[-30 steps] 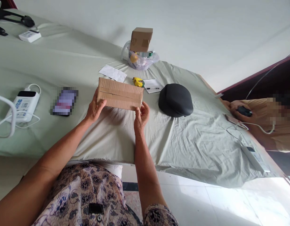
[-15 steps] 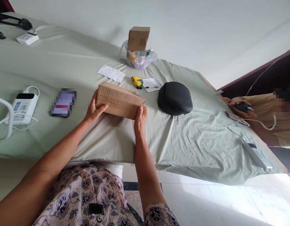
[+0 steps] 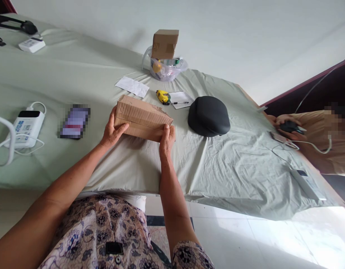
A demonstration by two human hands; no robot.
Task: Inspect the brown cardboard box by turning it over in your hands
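Observation:
Between my two hands is a brown cardboard box (image 3: 141,121), long and narrow, with a torn edge at its far right. My left hand (image 3: 113,129) grips its left end, thumb along the near side. On the right end, my right hand (image 3: 167,138) holds on with the thumb against the near corner. The fingers behind and under the box are hidden. Just beyond the box lie a yellow tape measure (image 3: 161,96) and a white paper (image 3: 181,100) with a pen (image 3: 180,102). A black rounded case (image 3: 208,116) sits to the right of my right hand.
A plastic basket (image 3: 168,73) with a small carton (image 3: 165,44) on top stands by the wall. Leftward lie a phone (image 3: 75,121) and a white power bank (image 3: 29,127) with cables. At the right edge a person's hand (image 3: 290,127) holds a dark object.
The far edge of the box has risen slightly, so it tilts a little more toward me. Both hands keep their hold, and the view has shifted marginally.

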